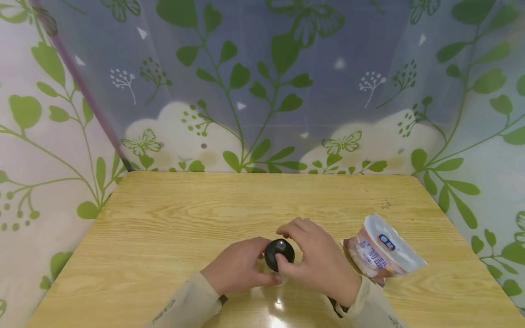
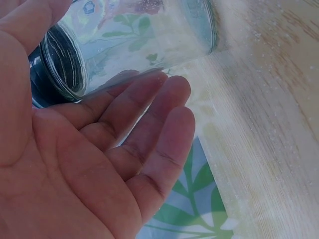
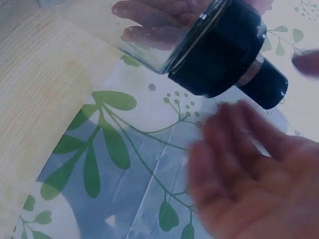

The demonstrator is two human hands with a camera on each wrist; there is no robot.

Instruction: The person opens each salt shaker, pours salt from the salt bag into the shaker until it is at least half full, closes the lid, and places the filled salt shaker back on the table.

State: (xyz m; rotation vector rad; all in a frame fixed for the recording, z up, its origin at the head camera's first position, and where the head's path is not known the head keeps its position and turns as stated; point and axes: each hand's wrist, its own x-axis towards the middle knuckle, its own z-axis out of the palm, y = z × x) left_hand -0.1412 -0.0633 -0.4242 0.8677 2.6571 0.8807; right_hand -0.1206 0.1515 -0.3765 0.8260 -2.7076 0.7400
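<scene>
A clear glass bottle (image 2: 164, 42) with a black cap (image 1: 274, 261) stands on the table near its front. Its cap has a broad base and a narrower knob on top (image 3: 269, 84). My left hand (image 1: 239, 266) holds the bottle just below the cap, thumb on one side and fingers along the other. Over the cap hovers my right hand (image 1: 320, 262), its fingers loosely bent. In the right wrist view these fingers are slightly blurred and stand apart from the cap, with the thumb on the knob's far side.
To the right of my right hand, a crumpled bag of salt (image 1: 381, 250) lies on the wood-grain table (image 1: 197, 205). White grains are scattered on the tabletop in the left wrist view. A leaf-patterned curtain (image 1: 254, 91) hangs behind the table and at both sides.
</scene>
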